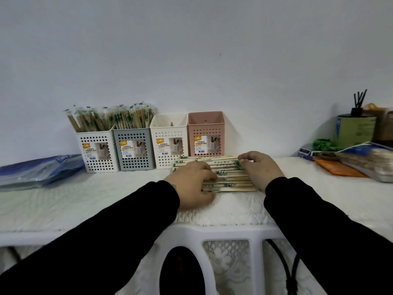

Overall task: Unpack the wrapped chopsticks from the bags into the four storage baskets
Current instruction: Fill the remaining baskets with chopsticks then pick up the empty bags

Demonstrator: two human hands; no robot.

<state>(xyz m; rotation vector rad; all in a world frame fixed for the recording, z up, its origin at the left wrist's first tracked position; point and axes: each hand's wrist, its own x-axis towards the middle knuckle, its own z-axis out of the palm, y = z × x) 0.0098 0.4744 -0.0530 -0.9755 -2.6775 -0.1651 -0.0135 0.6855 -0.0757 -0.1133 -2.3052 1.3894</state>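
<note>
Four perforated storage baskets stand in a row by the wall: a white one (pixel 100 154) and a grey one (pixel 133 152) both packed with upright wrapped chopsticks, then an empty cream basket (pixel 168 150) and an empty pink basket (pixel 206 137). In front of the cream and pink baskets lies a flat pile of wrapped chopsticks (pixel 225 173) on the white cloth. My left hand (pixel 191 184) rests on the pile's left part, fingers bent over the sticks. My right hand (pixel 259 167) sits at the pile's right end, fingertips curled onto the far sticks.
A blue plastic bag (pixel 38 169) lies flat at the left. At the right are another bag of chopsticks (pixel 370 158), an orange packet (pixel 338 169), green gloves (pixel 325 144), a green tin (pixel 355 130) and a reed diffuser (pixel 358 105). The table edge runs close below my arms.
</note>
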